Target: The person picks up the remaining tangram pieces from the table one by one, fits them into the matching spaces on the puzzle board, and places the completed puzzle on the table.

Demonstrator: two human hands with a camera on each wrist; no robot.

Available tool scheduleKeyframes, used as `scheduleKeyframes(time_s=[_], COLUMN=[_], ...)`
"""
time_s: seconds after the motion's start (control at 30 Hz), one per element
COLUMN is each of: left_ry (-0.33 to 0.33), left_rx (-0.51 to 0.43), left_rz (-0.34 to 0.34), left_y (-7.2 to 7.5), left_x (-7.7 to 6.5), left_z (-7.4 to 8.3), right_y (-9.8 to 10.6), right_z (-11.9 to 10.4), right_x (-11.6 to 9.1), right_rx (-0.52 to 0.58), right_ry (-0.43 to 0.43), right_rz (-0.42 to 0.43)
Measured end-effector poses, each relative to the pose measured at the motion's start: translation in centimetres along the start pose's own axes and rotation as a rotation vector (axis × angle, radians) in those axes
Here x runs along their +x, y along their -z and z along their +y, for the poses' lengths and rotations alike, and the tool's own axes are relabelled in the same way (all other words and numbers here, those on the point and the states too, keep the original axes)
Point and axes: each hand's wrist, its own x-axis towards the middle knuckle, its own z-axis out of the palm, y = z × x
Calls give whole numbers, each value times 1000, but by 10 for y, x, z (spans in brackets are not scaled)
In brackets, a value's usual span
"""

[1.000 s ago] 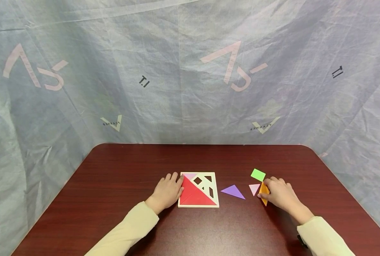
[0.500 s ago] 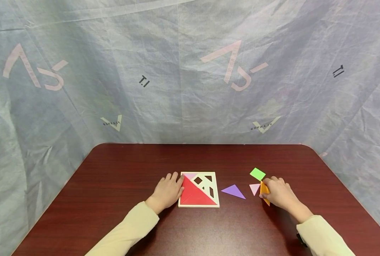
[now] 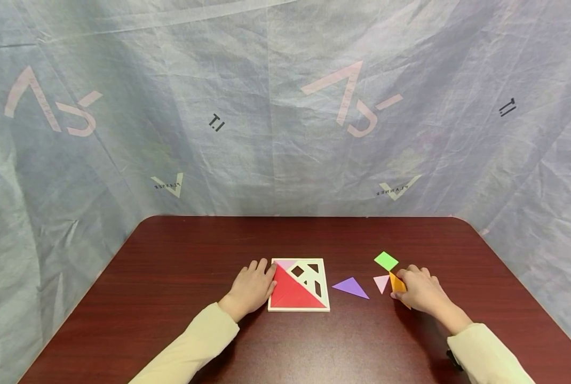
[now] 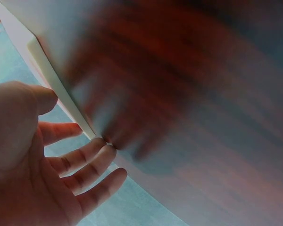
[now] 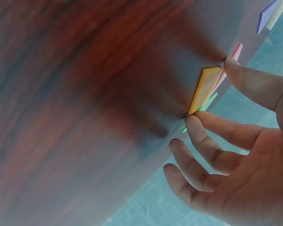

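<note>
My left hand (image 3: pixel 250 288) rests against the left side of a square white tangram tray (image 3: pixel 298 309), its fingers loosely extended and thumb touching the edge. In the left wrist view the tray's side (image 4: pixel 56 84) runs past the fingertips. Red triangles (image 3: pixel 290 292) and a pink piece (image 3: pixel 284 263) lie in the tray; its other side has dark cut-outs. With thumb and fingertips my right hand (image 3: pixel 422 290) pinches an orange tangram piece (image 3: pixel 396 283) by its ends, low on the table. In the right wrist view the orange piece (image 5: pixel 205 89) sits between thumb and index finger.
Left of the right hand lie a small pink triangle (image 3: pixel 381 283) and a purple triangle (image 3: pixel 351 287). A green four-sided piece (image 3: pixel 386 261) lies just behind the orange one. The dark red table (image 3: pixel 208 240) ends at a grey cloth backdrop (image 3: pixel 266 160).
The orange piece has turned under the right fingers, its near end swinging right. The green piece has shifted slightly left and turned. My left hand and the tray have stayed still.
</note>
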Motion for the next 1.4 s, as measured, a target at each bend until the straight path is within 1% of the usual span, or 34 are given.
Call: scheduleKeyframes(time_s=[0.27, 0.6, 0.77, 1.03, 1.17, 1.4], left_ry=[-2, -4, -3, -1, 0, -1], left_rx=[7, 9, 3, 1, 4, 6], left_rz=[2, -2, -7, -2, -9, -12], left_y=[0, 1, 0, -1, -1, -2], left_x=[0, 0, 0, 1, 1, 0], left_z=[-1, 0, 0, 0, 0, 0], right_y=[0, 1, 2, 0, 1, 2], right_z=[3, 3, 3, 4, 3, 3], right_x=[1, 4, 4, 3, 2, 2], right_rx=[2, 23, 25, 30, 41, 28], right_ry=[0, -26, -35, -34, -39, -45], right_rz=[-1, -37, -37, 3, -5, -2])
